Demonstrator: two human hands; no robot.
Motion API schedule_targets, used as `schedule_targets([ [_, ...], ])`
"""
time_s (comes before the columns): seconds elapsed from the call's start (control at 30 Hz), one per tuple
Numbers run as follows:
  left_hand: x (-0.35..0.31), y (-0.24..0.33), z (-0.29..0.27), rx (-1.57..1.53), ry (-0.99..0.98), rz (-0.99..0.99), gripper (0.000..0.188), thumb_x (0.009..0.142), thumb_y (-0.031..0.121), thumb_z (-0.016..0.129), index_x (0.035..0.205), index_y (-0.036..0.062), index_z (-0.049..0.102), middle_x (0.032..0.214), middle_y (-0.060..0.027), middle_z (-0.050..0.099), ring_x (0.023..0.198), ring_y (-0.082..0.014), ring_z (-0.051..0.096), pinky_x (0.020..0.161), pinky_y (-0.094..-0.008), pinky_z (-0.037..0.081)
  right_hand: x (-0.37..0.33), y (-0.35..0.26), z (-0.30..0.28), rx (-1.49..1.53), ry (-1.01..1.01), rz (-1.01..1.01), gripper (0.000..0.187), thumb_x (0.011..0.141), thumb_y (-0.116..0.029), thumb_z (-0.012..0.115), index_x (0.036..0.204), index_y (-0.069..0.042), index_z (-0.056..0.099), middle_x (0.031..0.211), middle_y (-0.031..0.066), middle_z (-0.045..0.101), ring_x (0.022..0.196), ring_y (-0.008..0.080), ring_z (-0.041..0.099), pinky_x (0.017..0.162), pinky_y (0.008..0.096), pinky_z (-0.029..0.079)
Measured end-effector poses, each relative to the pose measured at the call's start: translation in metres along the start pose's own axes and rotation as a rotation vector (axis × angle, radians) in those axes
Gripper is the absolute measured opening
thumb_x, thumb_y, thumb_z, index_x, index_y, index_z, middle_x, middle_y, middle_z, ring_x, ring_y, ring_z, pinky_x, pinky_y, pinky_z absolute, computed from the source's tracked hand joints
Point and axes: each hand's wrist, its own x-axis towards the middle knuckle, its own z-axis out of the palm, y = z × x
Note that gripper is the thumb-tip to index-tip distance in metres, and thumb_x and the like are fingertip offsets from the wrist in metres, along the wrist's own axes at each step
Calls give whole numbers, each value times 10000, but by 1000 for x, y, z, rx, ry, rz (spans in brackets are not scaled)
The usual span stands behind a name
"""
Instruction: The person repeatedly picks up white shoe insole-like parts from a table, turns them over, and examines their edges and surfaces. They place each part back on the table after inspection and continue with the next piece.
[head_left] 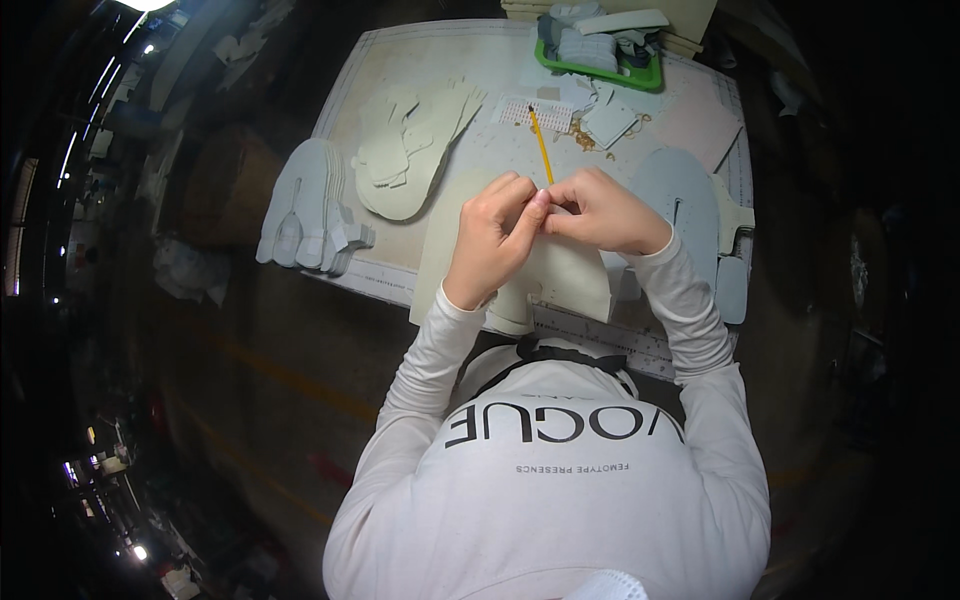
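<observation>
My left hand [497,235] and my right hand [605,212] meet above the near part of the table, thumbs and fingertips pinched close together. Whatever is between the fingertips is too small or hidden to make out. A cream sheet piece [575,275] shows directly below the fingers; whether they grip its upper edge I cannot tell. Just beyond the fingertips, a thin yellow pencil-like stick [542,148] with a dark tip points away from me, its near end beside my hands. Another cream piece [436,262] lies partly under my left wrist.
On the left are stacked cream cut pieces [400,160] and grey sole-shaped pieces [305,205]. Larger grey pieces [675,200] and a pinkish sheet [698,125] lie right. A green basket [600,72] of scraps stands at the back, near a printed sheet [510,110] and tan bands [582,138].
</observation>
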Motion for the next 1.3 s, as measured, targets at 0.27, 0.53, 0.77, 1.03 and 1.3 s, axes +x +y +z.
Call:
schedule_targets([
  [0.27,11,-20,2,-129,260,-187,295,890,168,570,686,-7,450,595,-60,389,560,-116,360,513,-276,330,23,11,18,409,-3,85,270,766,-213,658,658,31,618,545,28,551,517,100,482,492,253,386],
  [0.53,28,-46,-5,-167,368,-246,336,906,220,571,663,18,457,569,12,405,592,-67,352,519,-240,318,15,28,36,440,-4,308,347,744,-233,737,991,-8,641,829,23,645,717,83,569,649,228,452],
  [0.77,40,-59,-8,-163,430,-243,337,895,230,579,658,14,474,571,21,427,591,-61,358,521,-241,318,-7,16,42,672,-60,189,424,742,-226,722,1063,24,603,936,79,644,802,129,596,747,256,474],
  [1.03,51,-70,-17,-209,484,-240,331,889,230,588,651,15,506,585,14,470,599,-65,390,545,-234,337,-30,6,44,677,-129,216,416,764,-237,716,1057,41,617,946,91,657,823,140,602,764,260,471],
  [1.3,58,-81,-34,-193,514,-273,333,888,241,595,644,30,513,582,26,470,578,-60,383,526,-230,331,-52,1,45,570,-241,204,349,776,-275,714,874,57,670,750,70,652,656,123,579,613,233,457],
])
